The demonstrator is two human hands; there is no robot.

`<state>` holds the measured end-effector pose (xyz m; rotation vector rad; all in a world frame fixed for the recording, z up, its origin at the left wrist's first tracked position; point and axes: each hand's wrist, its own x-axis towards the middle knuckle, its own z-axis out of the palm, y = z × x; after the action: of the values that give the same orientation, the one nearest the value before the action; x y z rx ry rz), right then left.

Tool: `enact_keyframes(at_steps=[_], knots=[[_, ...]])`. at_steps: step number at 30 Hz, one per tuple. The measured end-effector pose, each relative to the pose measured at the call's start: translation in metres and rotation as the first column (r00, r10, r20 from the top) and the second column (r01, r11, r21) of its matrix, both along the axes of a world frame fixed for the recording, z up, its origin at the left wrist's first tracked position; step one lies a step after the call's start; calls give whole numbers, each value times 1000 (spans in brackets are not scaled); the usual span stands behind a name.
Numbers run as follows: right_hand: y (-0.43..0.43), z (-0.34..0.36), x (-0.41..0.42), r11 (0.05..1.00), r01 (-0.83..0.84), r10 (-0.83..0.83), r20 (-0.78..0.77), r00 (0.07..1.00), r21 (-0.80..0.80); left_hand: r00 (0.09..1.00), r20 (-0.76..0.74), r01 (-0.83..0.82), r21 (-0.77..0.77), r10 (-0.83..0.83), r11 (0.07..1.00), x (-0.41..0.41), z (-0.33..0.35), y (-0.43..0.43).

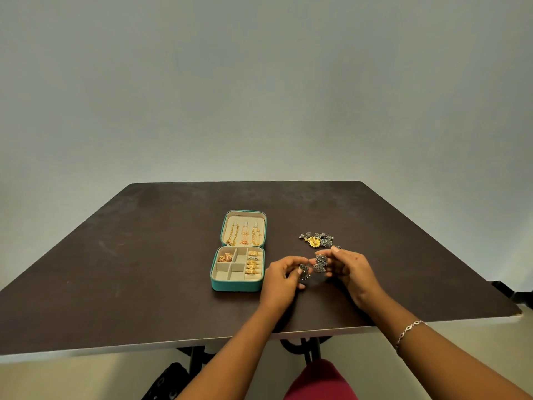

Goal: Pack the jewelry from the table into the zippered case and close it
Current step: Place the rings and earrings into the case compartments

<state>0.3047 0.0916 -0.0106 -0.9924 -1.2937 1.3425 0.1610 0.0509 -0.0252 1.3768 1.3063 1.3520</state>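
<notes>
1. The left grip point(284, 274) has its fingers curled and pinches a dark metal earring point(304, 272) between thumb and fingertips.
2. The right grip point(347, 265) pinches a second dark earring point(320, 263) just beside the first; whether the two touch cannot be told.
3. The open teal case point(236, 285) lies just left of the left grip, with gold rings point(253, 262) in its right-hand row and chains point(245, 233) in the lid.
4. A pile of loose jewelry point(318, 240) lies just beyond the right grip.
5. The counter point(144, 255) is dark brown, with a plain pale wall point(259, 82) behind it.
6. A thin bracelet point(409, 330) circles the right wrist.
</notes>
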Motion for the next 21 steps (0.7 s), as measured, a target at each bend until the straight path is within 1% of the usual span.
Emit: enact_keyframes(at_steps=[4,9,14,18,21], knots=[[-7,2,-2,1000,16,-16,28,999,7,1000,-26,-6,0,6,1000,-1,2,-6],[-15,7,-6,999,-38,39,8,999,-20,997,73,8,-11,-7,1000,-6,3,-15],[-21,18,-14,994,-107,107,-20,994,-22,990,143,5,16,-7,1000,-24,16,-25],[-26,21,-28,991,-134,134,8,991,-9,992,121,-26,50,20,998,-53,39,-34],[-32,23,-41,985,-173,172,83,982,9,988,56,-149,63,145,987,-81,51,-41]])
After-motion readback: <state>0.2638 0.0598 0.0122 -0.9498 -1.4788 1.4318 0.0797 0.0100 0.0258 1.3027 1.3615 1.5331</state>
